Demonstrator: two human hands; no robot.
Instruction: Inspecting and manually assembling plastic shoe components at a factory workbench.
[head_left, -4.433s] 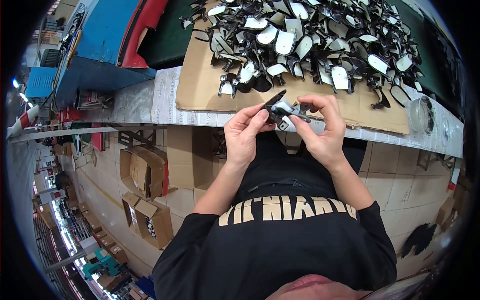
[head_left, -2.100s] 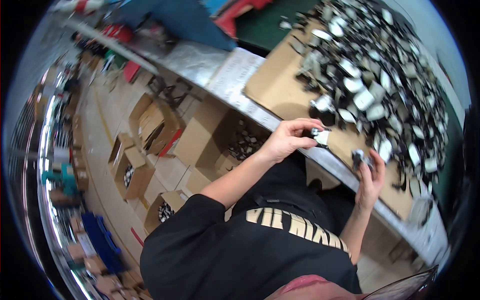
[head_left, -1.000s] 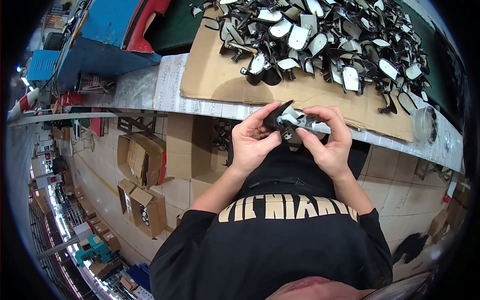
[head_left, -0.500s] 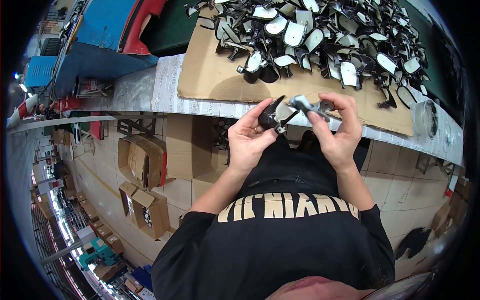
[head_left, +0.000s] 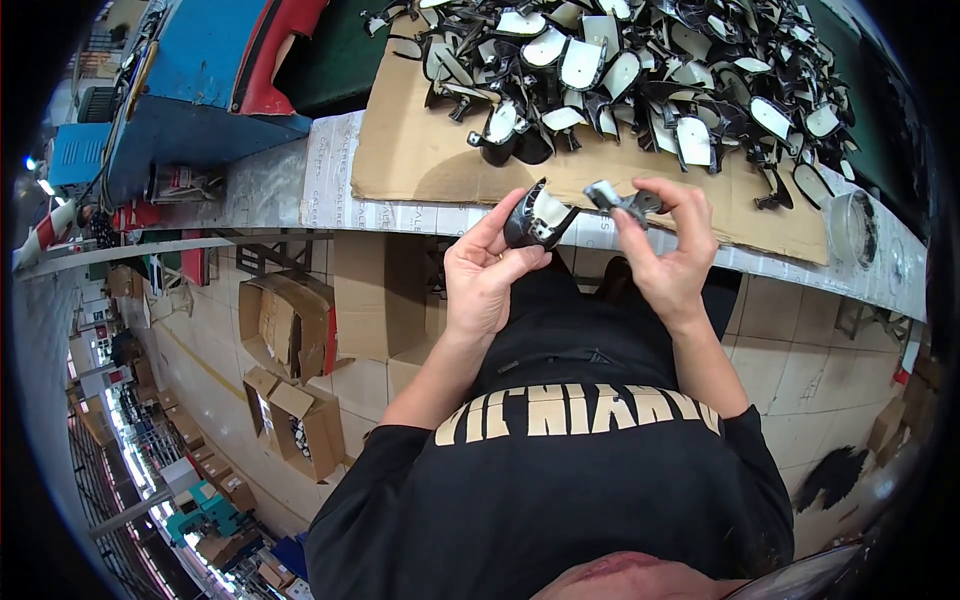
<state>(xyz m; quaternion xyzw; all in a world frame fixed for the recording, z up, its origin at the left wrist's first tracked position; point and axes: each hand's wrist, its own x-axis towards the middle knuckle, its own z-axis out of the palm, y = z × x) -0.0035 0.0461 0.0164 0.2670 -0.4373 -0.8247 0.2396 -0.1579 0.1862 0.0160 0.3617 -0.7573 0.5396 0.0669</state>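
Observation:
My left hand (head_left: 482,283) grips a glossy black shoe heel (head_left: 522,222) with a pale inner face, thumb below and fingers along its far side. The heel is tilted, its pale hollow facing right. A small grey metal tool (head_left: 630,203) is pinched between the thumb and fingers of my right hand (head_left: 672,255). The fingers partly cover it, and its exact kind is unclear. A gap separates the tool from the heel. Both hands are above the near edge of the bench. Beyond them lies a pile of similar black heels (head_left: 582,64) with white faces.
Cardboard (head_left: 420,160) lies under the pile on the bench. At the right stands a clear round container (head_left: 853,230). A blue machine (head_left: 200,60) with a red part is at the left. Open cardboard boxes (head_left: 318,430) stand on the tiled floor below left.
My left hand has shifted slightly left and turned the heel, so its pale side now faces more toward me. The tool has tilted a little and sits farther from the heel.

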